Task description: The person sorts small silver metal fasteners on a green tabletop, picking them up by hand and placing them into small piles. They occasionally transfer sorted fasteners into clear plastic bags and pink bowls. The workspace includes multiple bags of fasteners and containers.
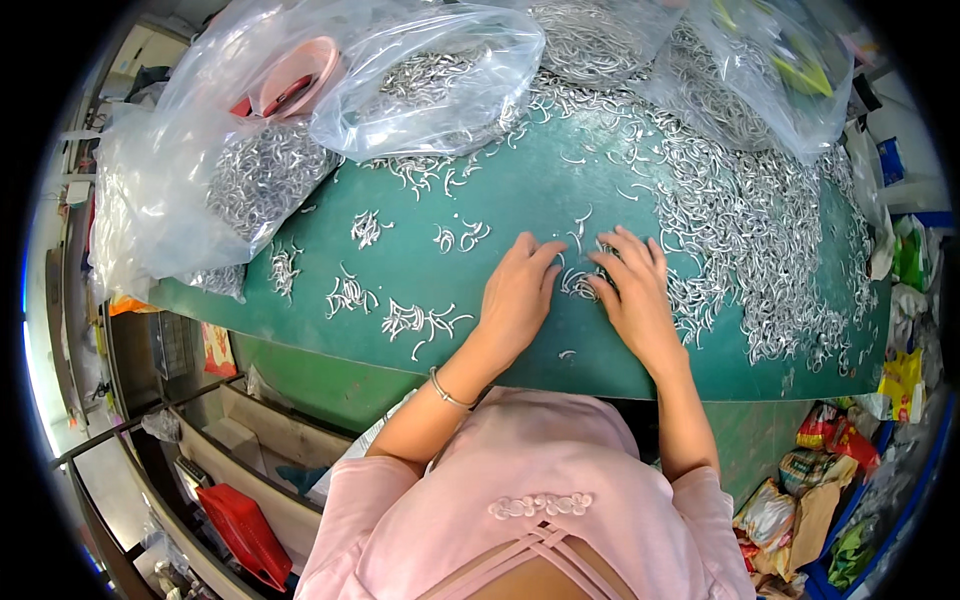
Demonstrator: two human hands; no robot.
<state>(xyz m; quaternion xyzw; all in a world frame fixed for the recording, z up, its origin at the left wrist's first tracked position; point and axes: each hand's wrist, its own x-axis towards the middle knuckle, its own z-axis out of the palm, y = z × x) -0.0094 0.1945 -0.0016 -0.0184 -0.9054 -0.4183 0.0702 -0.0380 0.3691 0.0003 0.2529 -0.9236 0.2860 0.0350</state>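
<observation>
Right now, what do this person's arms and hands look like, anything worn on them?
Both forearms are bare below short, loose pink sleeves. The left hand has a thin silver bangle at its wrist. The right hand wears nothing visible; no gloves on either.

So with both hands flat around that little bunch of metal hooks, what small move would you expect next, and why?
Probably the left hand slides the small bunch of hooks leftward toward the sorted clusters. Both hands, left and right hand, rest open with fingertips at that bunch, the big loose pile lies to the right, and separate clusters sit in rows to the left.
</observation>
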